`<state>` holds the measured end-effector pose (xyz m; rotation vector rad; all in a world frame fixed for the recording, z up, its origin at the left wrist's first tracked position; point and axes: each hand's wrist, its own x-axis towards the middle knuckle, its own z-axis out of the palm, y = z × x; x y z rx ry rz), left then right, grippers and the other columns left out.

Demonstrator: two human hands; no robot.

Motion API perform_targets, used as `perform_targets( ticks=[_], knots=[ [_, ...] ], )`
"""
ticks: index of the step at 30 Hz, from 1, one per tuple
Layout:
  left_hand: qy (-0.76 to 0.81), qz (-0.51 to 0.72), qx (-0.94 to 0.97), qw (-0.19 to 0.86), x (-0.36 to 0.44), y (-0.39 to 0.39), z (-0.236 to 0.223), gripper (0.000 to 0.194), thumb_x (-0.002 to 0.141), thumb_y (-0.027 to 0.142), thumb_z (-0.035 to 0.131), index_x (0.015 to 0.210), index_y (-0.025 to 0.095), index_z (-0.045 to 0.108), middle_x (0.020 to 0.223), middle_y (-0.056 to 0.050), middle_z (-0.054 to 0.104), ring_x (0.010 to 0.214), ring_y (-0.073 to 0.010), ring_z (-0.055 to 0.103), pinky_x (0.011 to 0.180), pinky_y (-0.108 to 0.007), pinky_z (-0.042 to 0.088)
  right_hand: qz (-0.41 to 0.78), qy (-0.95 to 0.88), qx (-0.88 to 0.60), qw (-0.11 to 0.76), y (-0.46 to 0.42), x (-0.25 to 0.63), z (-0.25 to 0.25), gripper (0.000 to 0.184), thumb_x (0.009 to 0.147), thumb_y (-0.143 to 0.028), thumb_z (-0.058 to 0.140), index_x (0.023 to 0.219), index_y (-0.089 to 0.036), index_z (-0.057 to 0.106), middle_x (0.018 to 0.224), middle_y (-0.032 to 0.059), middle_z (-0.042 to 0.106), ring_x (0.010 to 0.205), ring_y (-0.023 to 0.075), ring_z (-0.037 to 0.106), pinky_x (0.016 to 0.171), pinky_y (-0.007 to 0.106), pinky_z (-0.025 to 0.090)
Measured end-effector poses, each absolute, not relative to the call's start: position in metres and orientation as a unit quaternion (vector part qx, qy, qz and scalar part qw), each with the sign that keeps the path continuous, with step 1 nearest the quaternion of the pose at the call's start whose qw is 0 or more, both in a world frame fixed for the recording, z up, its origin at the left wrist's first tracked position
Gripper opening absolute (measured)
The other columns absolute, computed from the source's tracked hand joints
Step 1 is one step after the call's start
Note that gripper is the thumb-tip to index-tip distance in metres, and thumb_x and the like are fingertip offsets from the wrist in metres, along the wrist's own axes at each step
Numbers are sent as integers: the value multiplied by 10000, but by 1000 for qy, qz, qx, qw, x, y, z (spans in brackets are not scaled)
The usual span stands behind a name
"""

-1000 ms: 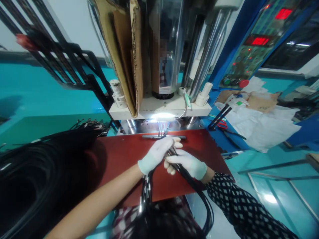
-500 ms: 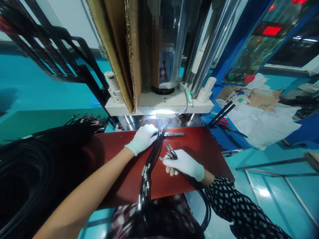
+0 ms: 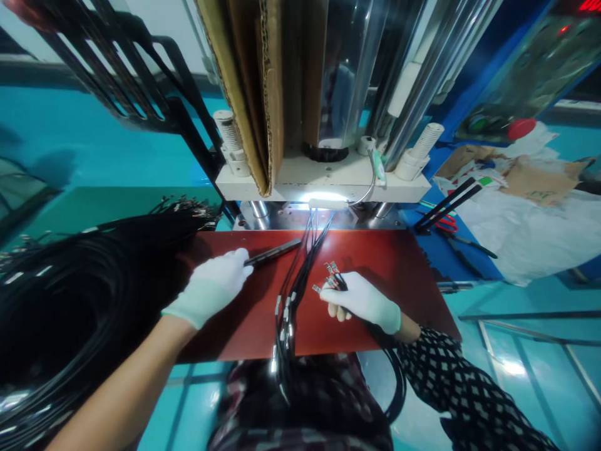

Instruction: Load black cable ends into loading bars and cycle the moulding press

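My left hand (image 3: 213,285), in a white glove, is closed on one end of a narrow dark metal bar (image 3: 273,252). The bar slants up to the right, its far end close to a bunch of black cables (image 3: 307,263). These cables run from under the lit press across the red board and over its front edge. My right hand (image 3: 364,302), also gloved, is wrapped round a second bundle of black cables (image 3: 397,376). Bare metal terminals (image 3: 333,275) stick out past its thumb and fingers.
The white press plate (image 3: 300,181) spans the back of the red board (image 3: 399,269), with cardboard (image 3: 267,94) standing on it. Coiled black cables (image 3: 94,300) fill the left. Red-handled pliers (image 3: 446,223) and a white plastic bag (image 3: 526,232) lie at the right.
My left hand has moved left and towards me, drawing the bar out from beside the cables and tilting it. My right hand keeps its grip. The camera view has shifted slightly.
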<state>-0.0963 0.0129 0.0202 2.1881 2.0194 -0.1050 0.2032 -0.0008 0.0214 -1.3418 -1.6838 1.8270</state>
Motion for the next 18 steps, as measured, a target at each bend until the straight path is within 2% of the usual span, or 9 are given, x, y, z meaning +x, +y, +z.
perform_targets(
  ticks=[3,7,10,12,15,18],
  knots=[
    [674,79,710,190,-116,-8,35,259,968,448,406,906,217,505,734,-11,611,663,-211,616,656,-304,448,673,-569,-443,163,1,202,24,380,874,-439,668,652,-134,622,592,29,656,469,76,526,472,194,389],
    [598,253,651,393,-97,-19,50,420,985,551,362,900,201,577,665,8,545,543,-140,485,535,-257,380,705,-553,-410,169,2,194,34,313,866,-387,666,688,-132,629,574,-8,604,462,60,471,476,200,342],
    [491,268,595,577,-62,-8,48,492,1001,560,322,867,176,599,544,20,486,461,-114,389,482,-245,321,710,-546,-410,174,0,188,41,294,872,-379,644,708,-135,637,517,-37,538,449,60,431,461,204,305],
    [408,249,577,662,-38,3,42,491,996,559,345,818,168,582,531,11,499,469,-116,417,500,-249,350,697,-556,-419,174,-3,185,44,330,872,-382,642,644,-147,610,483,-40,516,437,65,422,456,210,307],
    [356,267,566,694,-12,15,31,445,989,522,407,779,161,558,595,-8,545,523,-121,462,517,-251,369,669,-569,-450,163,-6,182,44,410,866,-401,658,551,-157,564,463,-30,522,427,68,434,469,215,337],
    [367,295,559,682,3,18,24,379,1000,453,420,779,166,532,630,3,539,574,-117,467,550,-243,383,656,-560,-476,173,-8,179,39,338,871,-358,646,610,-148,602,527,-15,594,456,74,477,501,213,377]
  ],
)
